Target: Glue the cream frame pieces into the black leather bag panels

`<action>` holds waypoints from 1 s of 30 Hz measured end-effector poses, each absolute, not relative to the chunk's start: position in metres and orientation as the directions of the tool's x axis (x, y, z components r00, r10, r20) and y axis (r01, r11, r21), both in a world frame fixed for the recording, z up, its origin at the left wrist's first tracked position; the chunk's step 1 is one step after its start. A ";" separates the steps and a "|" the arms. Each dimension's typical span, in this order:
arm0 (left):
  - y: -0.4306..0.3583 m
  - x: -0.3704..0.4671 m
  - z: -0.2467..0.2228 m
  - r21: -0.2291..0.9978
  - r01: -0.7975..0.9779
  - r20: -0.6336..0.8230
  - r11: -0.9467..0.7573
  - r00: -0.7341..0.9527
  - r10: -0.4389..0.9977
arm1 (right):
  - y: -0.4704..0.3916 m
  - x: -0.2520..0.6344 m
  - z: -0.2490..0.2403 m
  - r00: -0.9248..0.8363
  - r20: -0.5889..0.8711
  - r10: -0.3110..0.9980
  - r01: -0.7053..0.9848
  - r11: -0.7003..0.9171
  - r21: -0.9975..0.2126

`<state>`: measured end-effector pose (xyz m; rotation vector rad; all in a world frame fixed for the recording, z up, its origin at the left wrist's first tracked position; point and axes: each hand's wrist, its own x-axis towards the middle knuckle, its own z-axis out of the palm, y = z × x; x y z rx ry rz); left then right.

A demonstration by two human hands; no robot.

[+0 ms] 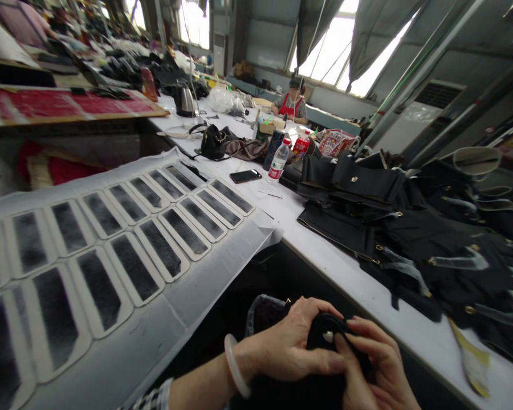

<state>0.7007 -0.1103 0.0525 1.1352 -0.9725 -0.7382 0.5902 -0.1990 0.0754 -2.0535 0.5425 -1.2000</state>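
A black bag piece (318,336) with a small metal stud near its rounded edge is held low in the view, at the right of centre. My left hand (288,344), below a pale bangle, wraps round its left side with the thumb across the front. My right hand (374,361) grips the right side, its thumb beside the stud and its fingers curled over the edge. Both hands are closed on the black piece and nearly touch each other. The lower part of the piece merges with the dark area beneath.
Pale-rimmed dark panels (139,267) lie in rows on a sheet at the left. Black bags (367,182) are heaped on the white table (325,267) at the right. A phone (245,176) and bottle (279,160) stand beyond. A person (293,105) sits farther back.
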 end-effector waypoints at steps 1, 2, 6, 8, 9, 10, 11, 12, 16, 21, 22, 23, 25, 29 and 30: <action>-0.110 0.701 0.053 0.963 0.005 0.244 0.269 0.406 -0.881 | -0.199 0.589 0.075 0.490 0.579 -0.652 -0.013 -0.670 -0.743; -0.109 0.701 0.054 0.965 0.002 0.240 0.263 0.399 -0.885 | -0.200 0.588 0.075 0.493 0.575 -0.653 -0.011 -0.666 -0.746; -0.108 0.703 0.057 0.965 -0.012 0.245 0.261 0.387 -0.889 | -0.202 0.587 0.075 0.516 0.553 -0.654 -0.025 -0.656 -0.754; -0.109 0.703 0.056 0.962 -0.020 0.258 0.271 0.385 -0.886 | -0.201 0.589 0.076 0.511 0.515 -0.689 -0.057 -0.624 -0.779; -0.109 0.703 0.056 0.960 -0.023 0.265 0.279 0.388 -0.883 | -0.200 0.589 0.076 0.501 0.494 -0.711 -0.071 -0.603 -0.795; -0.110 0.702 0.055 0.958 -0.025 0.272 0.286 0.394 -0.878 | -0.199 0.590 0.077 0.488 0.478 -0.730 -0.077 -0.582 -0.810; -0.110 0.702 0.054 0.957 -0.029 0.277 0.290 0.398 -0.875 | -0.197 0.590 0.078 0.475 0.467 -0.746 -0.077 -0.564 -0.822; -0.110 0.701 0.053 0.956 -0.031 0.278 0.290 0.402 -0.873 | -0.196 0.591 0.078 0.467 0.459 -0.756 -0.074 -0.551 -0.831; -0.111 0.700 0.050 0.962 -0.024 0.258 0.273 0.418 -0.871 | -0.198 0.590 0.076 0.462 0.444 -0.768 -0.062 -0.527 -0.848; -0.111 0.700 0.052 0.966 0.000 0.235 0.257 0.407 -0.883 | -0.207 0.588 0.073 0.484 0.378 -0.789 -0.120 -0.488 -0.864; -0.110 0.700 0.052 0.967 0.016 0.227 0.254 0.401 -0.887 | -0.207 0.588 0.074 0.470 0.361 -0.806 -0.118 -0.463 -0.878; -0.110 0.700 0.052 0.968 0.037 0.214 0.248 0.393 -0.894 | -0.206 0.587 0.076 0.442 0.340 -0.830 -0.098 -0.422 -0.901; -0.108 0.701 0.051 0.969 0.092 0.180 0.230 0.380 -0.908 | -0.201 0.584 0.079 0.367 0.255 -0.895 -0.053 -0.294 -0.954; -0.106 0.702 0.045 0.957 0.212 0.111 0.196 0.355 -0.928 | -0.188 0.574 0.080 0.265 -0.001 -0.964 -0.121 -0.032 -0.992; -0.106 0.703 0.045 0.953 0.232 0.103 0.193 0.352 -0.930 | -0.185 0.572 0.078 0.271 -0.019 -0.962 -0.150 -0.023 -0.988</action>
